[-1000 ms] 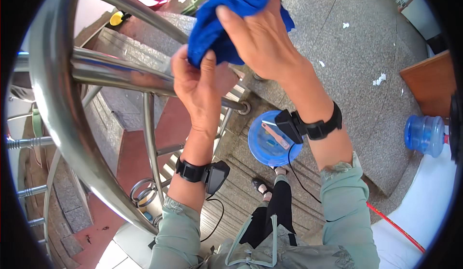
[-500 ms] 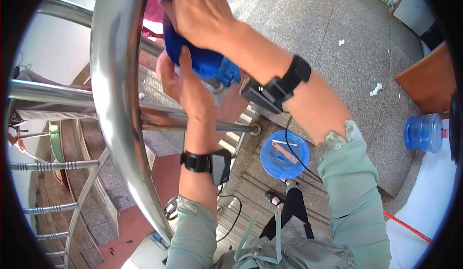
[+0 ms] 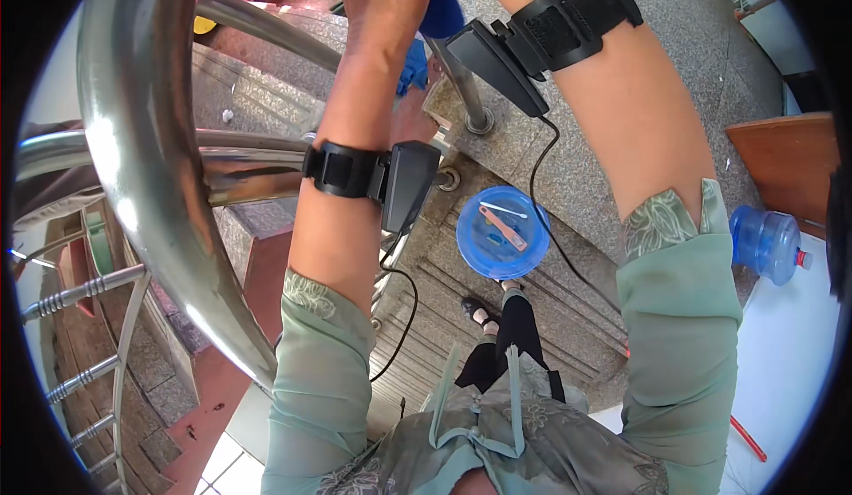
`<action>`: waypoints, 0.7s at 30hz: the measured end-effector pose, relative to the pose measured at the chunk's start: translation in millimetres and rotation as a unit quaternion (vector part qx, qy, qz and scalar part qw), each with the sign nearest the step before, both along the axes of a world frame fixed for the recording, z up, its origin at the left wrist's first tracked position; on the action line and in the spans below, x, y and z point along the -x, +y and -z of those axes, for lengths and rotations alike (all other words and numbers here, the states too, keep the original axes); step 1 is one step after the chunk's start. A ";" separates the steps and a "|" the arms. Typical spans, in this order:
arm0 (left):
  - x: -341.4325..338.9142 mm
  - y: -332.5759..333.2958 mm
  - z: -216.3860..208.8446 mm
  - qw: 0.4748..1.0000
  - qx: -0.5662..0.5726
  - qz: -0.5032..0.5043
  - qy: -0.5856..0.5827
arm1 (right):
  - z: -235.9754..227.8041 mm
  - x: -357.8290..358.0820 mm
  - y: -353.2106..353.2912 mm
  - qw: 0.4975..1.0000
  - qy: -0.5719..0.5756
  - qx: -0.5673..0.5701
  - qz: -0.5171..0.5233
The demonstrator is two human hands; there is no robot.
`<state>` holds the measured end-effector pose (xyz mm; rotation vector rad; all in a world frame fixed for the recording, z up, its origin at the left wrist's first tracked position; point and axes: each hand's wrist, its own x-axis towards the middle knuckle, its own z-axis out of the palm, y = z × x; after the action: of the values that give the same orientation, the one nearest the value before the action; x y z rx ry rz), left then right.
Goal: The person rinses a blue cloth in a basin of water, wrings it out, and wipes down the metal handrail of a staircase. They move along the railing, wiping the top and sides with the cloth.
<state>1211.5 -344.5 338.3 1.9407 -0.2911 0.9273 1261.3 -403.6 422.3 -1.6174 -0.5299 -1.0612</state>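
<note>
Only the wrist and part of my left hand (image 3: 382,2) show at the top edge, beside the polished steel handrail (image 3: 133,131); its fingers are out of the picture. My right forearm reaches up past the top edge, so that hand is out of sight. Dark blue cloth (image 3: 442,7) hangs just right of my left hand, mostly cut off by the edge. Lower down, a lighter blue crumpled piece (image 3: 414,71) shows behind my left wrist. What either hand grips cannot be seen.
On the steps below stands a blue plastic basin (image 3: 467,251) with a pink-handled tool (image 3: 502,227) and a white stick across it. A steel post (image 3: 466,91) rises nearby. At right are a blue water jug (image 3: 763,245) and a brown wooden panel (image 3: 785,162). Cables hang from both wrist straps.
Both hands have moved up and forward, the right one out of the picture. Most of the blue cloth has left the view with them. The view has shifted too.
</note>
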 end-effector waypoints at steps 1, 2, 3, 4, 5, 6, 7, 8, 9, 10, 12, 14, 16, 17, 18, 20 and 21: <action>-4.4 -1.0 -1.8 0.996 0.071 0.039 0.043 | 3.2 0.3 -1.5 1.000 0.002 0.001 0.000; -8.1 -3.4 -1.2 0.990 0.107 0.059 0.064 | 5.6 0.4 -3.1 0.999 0.025 -0.013 -0.032; -11.9 -5.0 0.6 0.983 0.143 0.078 0.085 | 7.8 1.6 -4.3 0.998 0.036 -0.019 -0.048; -16.1 -7.6 4.5 0.988 0.141 0.056 0.001 | 10.5 2.1 -6.0 0.997 0.048 -0.025 -0.064; -20.0 -10.1 10.6 0.987 0.138 0.035 -0.081 | 16.3 3.3 -6.4 0.997 0.048 -0.018 -0.064; -21.1 -10.3 19.8 0.991 0.123 0.008 -0.047 | 23.1 3.1 -7.1 0.996 0.052 -0.013 -0.064; -23.5 -12.2 30.3 0.987 0.130 0.023 -0.088 | 30.7 1.5 -7.5 0.996 0.056 -0.008 -0.065; -25.6 -10.9 41.2 0.991 0.099 -0.007 -0.093 | 39.0 -0.7 -7.7 0.996 0.060 -0.003 -0.066; -28.9 -8.1 51.8 0.992 0.066 -0.035 -0.098 | 48.7 -2.5 -7.5 0.996 0.066 -0.003 -0.061; -31.9 -6.4 63.5 0.993 0.064 -0.031 -0.089 | 58.1 -4.5 -7.4 0.996 0.073 -0.003 -0.057; -37.5 -1.8 87.2 0.993 0.048 -0.032 -0.101 | 75.9 -6.8 -7.6 0.997 0.055 0.003 -0.050; -41.4 5.3 110.5 0.994 0.027 -0.030 -0.098 | 93.8 -8.0 -8.2 0.998 0.044 0.007 -0.051; -42.3 4.5 139.0 0.995 0.009 -0.030 -0.098 | 120.3 -4.4 -10.1 0.998 0.041 0.012 -0.053; -41.5 2.3 154.7 0.997 0.024 -0.032 -0.073 | 134.2 -3.2 -10.8 0.998 0.040 0.015 -0.055; -39.8 2.1 170.3 0.998 0.038 -0.035 -0.048 | 151.5 0.3 -10.4 0.998 0.042 0.012 -0.038; -29.4 -1.4 205.8 0.999 0.040 -0.011 -0.023 | 185.9 5.9 -15.0 0.999 0.017 0.002 -0.032; -24.1 -3.1 223.0 0.999 0.041 0.015 -0.005 | 203.1 9.2 -17.6 1.000 0.005 -0.003 -0.030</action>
<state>1235.6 -347.6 115.2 1.8537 -0.2820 0.9156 1252.1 -421.2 219.2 -1.5908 -0.5636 -1.0097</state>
